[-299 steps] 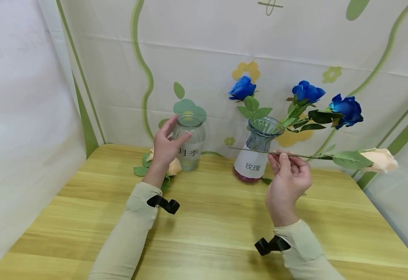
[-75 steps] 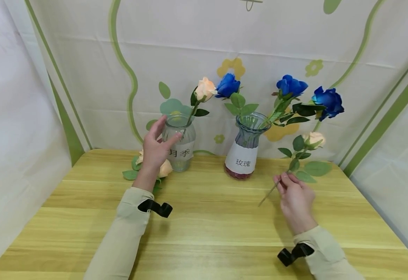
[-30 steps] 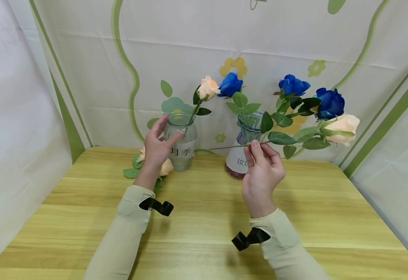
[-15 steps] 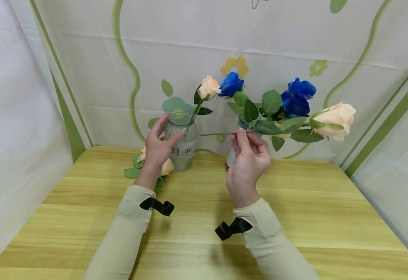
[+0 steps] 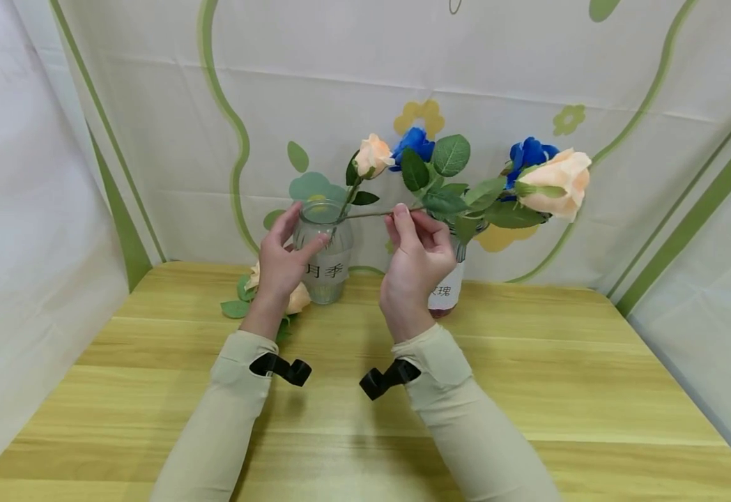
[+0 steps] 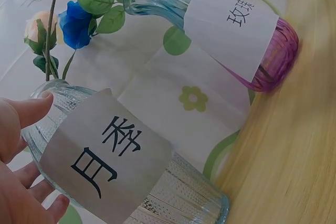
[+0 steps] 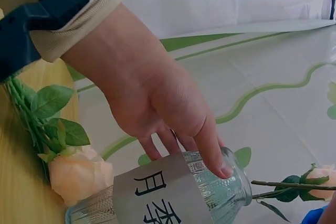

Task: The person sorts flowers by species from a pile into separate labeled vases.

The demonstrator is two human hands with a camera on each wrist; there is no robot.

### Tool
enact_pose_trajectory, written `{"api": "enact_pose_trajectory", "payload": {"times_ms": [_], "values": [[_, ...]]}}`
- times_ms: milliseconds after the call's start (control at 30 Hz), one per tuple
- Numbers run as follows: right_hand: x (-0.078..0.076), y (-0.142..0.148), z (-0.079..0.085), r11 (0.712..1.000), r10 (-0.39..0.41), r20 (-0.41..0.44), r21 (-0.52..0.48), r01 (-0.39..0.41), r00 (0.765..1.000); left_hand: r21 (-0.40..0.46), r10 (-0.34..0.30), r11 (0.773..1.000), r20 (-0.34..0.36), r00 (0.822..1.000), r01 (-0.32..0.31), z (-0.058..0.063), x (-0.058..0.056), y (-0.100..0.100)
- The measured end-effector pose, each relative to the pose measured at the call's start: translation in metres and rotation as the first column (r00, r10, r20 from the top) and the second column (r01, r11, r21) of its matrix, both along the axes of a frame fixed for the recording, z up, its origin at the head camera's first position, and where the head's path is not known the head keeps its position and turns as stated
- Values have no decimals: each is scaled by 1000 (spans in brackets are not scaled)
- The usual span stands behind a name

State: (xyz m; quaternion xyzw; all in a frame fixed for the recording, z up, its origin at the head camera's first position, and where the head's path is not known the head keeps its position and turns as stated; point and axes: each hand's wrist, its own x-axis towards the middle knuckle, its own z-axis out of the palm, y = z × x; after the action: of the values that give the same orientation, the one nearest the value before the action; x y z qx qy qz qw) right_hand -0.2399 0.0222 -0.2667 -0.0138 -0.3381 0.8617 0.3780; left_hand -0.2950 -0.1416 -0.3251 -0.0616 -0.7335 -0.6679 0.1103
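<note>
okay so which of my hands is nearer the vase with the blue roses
Right. Your right hand pinches a stem beside the blue rose vase, partly hiding it; your left hand holds the clear vase, farther left.

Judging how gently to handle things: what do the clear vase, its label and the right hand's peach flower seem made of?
Clear vase: probably glass; glossy, see-through, textured walls, though clear plastic is possible.
Label: likely paper; matte, opaque, with dark characters.
Peach flower: perhaps fabric; matte, evenly coloured petals, but real ones can't be ruled out.

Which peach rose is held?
The rightmost peach rose, stem pinched in the right hand; another stands in the clear vase, the rest lie on the table.
</note>
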Motion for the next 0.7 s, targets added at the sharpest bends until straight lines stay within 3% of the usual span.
{"api": "enact_pose_trajectory", "payload": {"times_ms": [333, 700], "values": [[-25, -8, 2, 997, 15, 27, 78, -17, 1000, 21, -5, 1000, 3, 1000, 5, 1, 1, 2], [-47, -21, -6, 987, 24, 148, 155, -47, 989, 8, 4, 1000, -3, 1000, -4, 2, 2, 2]]}}
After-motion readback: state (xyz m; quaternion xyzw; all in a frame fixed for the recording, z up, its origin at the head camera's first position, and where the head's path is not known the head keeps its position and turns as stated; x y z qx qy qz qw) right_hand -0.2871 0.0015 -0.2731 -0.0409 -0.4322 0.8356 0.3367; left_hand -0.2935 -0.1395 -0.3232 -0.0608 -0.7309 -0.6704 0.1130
